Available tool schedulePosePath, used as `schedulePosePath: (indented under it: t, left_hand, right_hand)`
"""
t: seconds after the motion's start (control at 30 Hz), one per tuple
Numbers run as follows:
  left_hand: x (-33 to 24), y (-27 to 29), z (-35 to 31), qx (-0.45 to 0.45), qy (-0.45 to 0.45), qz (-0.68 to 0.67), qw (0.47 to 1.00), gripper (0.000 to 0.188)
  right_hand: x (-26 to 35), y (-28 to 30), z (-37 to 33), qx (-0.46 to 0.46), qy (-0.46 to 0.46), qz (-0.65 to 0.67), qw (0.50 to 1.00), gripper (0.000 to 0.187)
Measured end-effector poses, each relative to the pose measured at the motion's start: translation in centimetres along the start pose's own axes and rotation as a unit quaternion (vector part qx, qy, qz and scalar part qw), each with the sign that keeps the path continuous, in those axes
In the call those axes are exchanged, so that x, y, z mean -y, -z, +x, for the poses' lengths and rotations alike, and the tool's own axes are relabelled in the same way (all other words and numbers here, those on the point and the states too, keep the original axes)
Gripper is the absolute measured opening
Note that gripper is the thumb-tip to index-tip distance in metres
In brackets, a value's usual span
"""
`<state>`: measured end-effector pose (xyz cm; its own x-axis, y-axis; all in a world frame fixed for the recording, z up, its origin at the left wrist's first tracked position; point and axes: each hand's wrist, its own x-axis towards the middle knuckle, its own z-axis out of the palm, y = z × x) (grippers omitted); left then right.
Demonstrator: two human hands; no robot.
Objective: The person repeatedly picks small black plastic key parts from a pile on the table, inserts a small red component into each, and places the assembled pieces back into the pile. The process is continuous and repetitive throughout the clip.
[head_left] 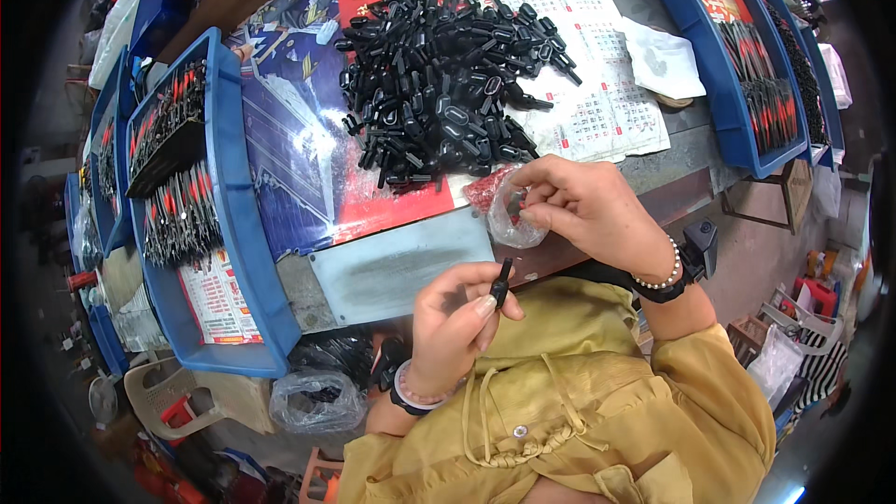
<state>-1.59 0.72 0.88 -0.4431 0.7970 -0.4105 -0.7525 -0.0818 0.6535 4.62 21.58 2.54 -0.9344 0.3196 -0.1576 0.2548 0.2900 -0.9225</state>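
Note:
My left hand [455,319] pinches a small black plastic part [501,283] upright between thumb and forefinger, just past the table's near edge. My right hand [597,210] is at the mouth of a small clear plastic bag [516,230], its thumb and fingertips drawn together. Whatever those fingertips hold, if anything, is hidden or too small to name. Tiny red pieces [482,192] show through the bag's left side. Beyond both hands spreads a large heap of similar black plastic parts [420,98], lying on printed sheets.
Left stands a blue tray [245,252] with rows of black-and-red parts; another blue tray [737,135] is at the right. A pale rectangular plate [401,261] lies along the near edge. White paper [663,61] sits right of the heap. A clear bag [319,401] hangs below the table.

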Motion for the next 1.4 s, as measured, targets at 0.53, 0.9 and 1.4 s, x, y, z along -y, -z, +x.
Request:
schedulePosePath:
  t: [0.53, 0.9, 1.4]
  left_hand:
    - [0.4, -0.3, 0.9, -0.018, 0.006, 0.073, 0.997, 0.027]
    - [0.2, -0.8, 1.0, -0.039, -0.027, 0.121, 0.992, 0.026]
    - [0.7, -1.6, -0.6, -0.011, -0.136, 0.179, 0.974, 0.029]
  right_hand:
    - [-0.5, -0.5, -1.2, 0.000, -0.112, 0.280, 0.954, 0.010]
    - [0.1, -1.5, -2.1, 0.007, -0.182, 0.358, 0.916, 0.012]
    - [0.2, -3.1, -4.4, -0.069, 0.140, 0.140, 0.978, 0.012]
